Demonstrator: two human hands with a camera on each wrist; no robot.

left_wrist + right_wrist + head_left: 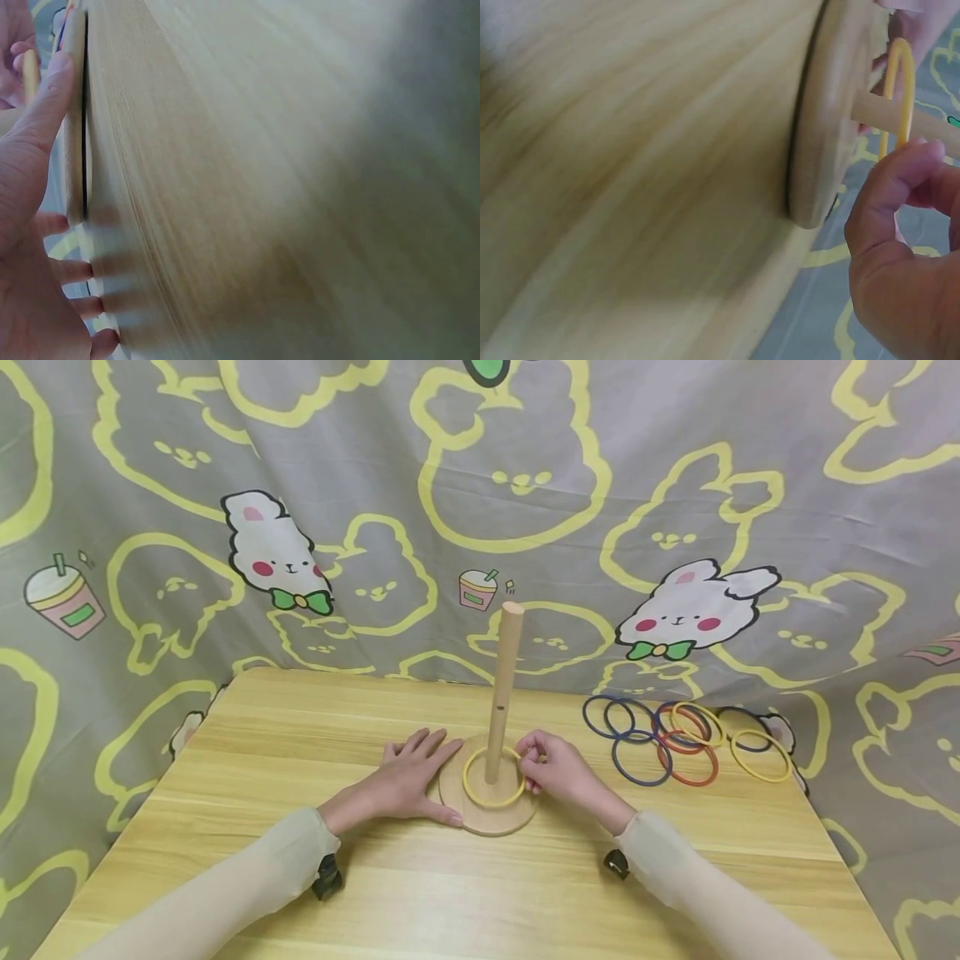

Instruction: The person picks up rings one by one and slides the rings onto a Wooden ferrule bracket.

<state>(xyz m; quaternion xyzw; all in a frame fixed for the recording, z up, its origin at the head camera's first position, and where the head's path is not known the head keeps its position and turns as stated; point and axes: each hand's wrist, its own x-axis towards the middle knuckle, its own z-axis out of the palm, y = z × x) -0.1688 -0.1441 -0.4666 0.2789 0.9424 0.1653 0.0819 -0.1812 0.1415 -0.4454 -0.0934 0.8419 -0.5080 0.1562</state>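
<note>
Worktop [300, 718], upright peg [505, 677], yellow ring [908, 97]

Mid-frame, the peg rises from a round base [487, 821]. Left hand [412, 782], fingers spread, touches its left edge; right hand [562, 768], nearer, pinches the ring's right side, around the peg, above the base.

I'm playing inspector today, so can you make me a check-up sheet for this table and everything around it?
Surface: pale wood-grain tabletop.
Job's things: upright round wooden post on a flat round wooden base; thin yellow ring around the post, above the base.
Clutter: overlapping thin blue, red, yellow and dark rings at the right.
Left hand: fingers spread, thumb at the base's rim.
Right hand: pinches the yellow ring.
Cables: nothing seen.
Surroundings: grey cloth printed with yellow outlines and white rabbits.
</note>
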